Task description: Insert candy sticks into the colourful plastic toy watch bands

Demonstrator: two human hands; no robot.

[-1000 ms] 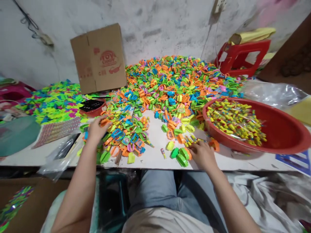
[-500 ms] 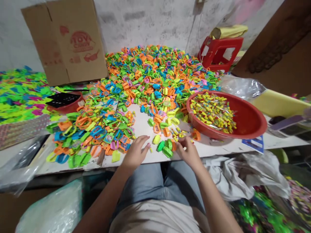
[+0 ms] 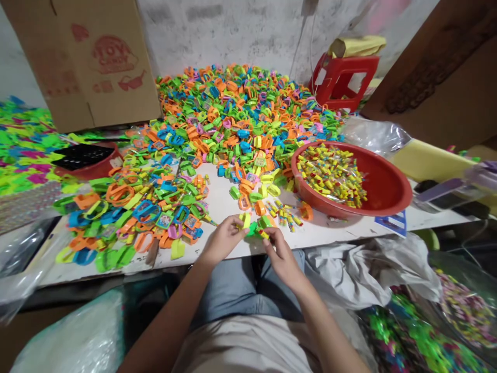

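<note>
Near the table's front edge, my left hand [image 3: 224, 241] is closed on a yellow toy watch [image 3: 245, 219], pinched between thumb and fingers. Just to the right, my right hand [image 3: 283, 258] pinches a small yellow candy roll [image 3: 263, 234] in its fingertips. Green toy watches [image 3: 265, 221] lie between and behind the two hands, partly covered by them. Beyond my right hand several yellow candy rolls [image 3: 286, 213] are spread on the white table [image 3: 219, 199], with an orange toy watch [image 3: 306, 211] beside them.
A red basin [image 3: 388, 191] with many wrapped candy rolls [image 3: 330, 173] stands on the right. Toy watches form a large heap [image 3: 233, 114] at the back and a smaller pile [image 3: 143, 207] on the left. A cardboard box [image 3: 85, 67] and a red stool [image 3: 345, 80] stand against the wall.
My left hand has taken hold of the yellow toy watch and lifted it. My right hand has moved left with a candy roll, closer to my left hand. The view has shifted slightly.
</note>
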